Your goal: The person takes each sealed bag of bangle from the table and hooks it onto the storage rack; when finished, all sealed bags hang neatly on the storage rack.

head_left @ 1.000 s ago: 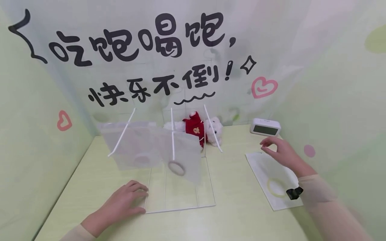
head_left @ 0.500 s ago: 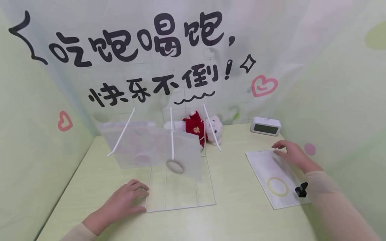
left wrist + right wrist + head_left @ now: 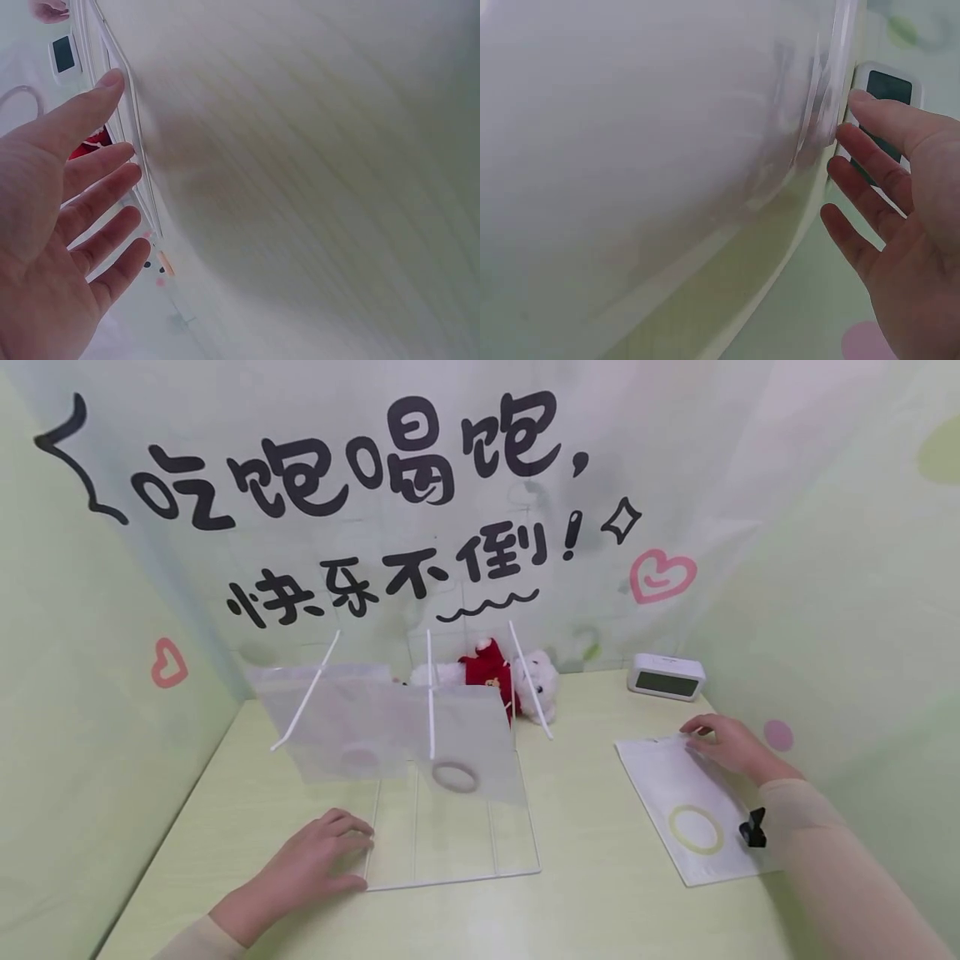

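A white wire rack [image 3: 453,882] stands on the table with slanted prongs rising from it. Two translucent plastic bags [image 3: 472,727] hang among the prongs; the front one bears a grey ring mark. My left hand [image 3: 311,860] rests at the rack's left front corner, thumb and fingertips along the wire [image 3: 135,112], fingers spread and loosely bent. On the right lies a flat whitish plastic bag [image 3: 660,793] with a yellow ring mark. My right hand [image 3: 735,747] is at its far right corner. In the right wrist view the thumb and forefinger stand apart right at the bag's edge [image 3: 821,112].
Behind the rack lies a white plush bear [image 3: 540,681] in a red top. A white digital clock [image 3: 666,677] stands at the back right, just beyond my right hand. Printed cloth walls close in the pale wooden table [image 3: 585,827] at the back and sides.
My right hand has moved right and down from above the flat bag's far edge to its far right corner. The front hanging bag has swung slightly. My left hand has stayed at the rack.
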Available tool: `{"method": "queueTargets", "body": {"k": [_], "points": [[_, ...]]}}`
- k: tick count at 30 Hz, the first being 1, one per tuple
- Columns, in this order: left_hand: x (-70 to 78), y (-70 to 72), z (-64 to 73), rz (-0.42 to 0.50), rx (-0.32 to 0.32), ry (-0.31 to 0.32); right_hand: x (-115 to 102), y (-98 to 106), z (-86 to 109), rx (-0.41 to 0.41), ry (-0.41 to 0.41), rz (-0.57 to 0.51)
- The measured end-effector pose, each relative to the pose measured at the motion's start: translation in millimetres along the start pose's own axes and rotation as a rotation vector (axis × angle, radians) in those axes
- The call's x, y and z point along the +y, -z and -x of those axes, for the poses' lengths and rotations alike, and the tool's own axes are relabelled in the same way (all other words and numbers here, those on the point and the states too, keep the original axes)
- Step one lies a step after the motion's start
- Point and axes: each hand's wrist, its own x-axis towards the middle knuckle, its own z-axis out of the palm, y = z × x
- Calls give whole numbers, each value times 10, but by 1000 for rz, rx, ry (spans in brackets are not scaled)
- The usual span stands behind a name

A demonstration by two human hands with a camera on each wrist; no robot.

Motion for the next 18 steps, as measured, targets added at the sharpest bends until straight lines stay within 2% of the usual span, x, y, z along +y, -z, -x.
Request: {"method": "queueTargets", "body": {"k": [18], "points": [[-12, -5, 12, -9, 15, -15, 57, 39, -81, -53, -16, 33]]}}
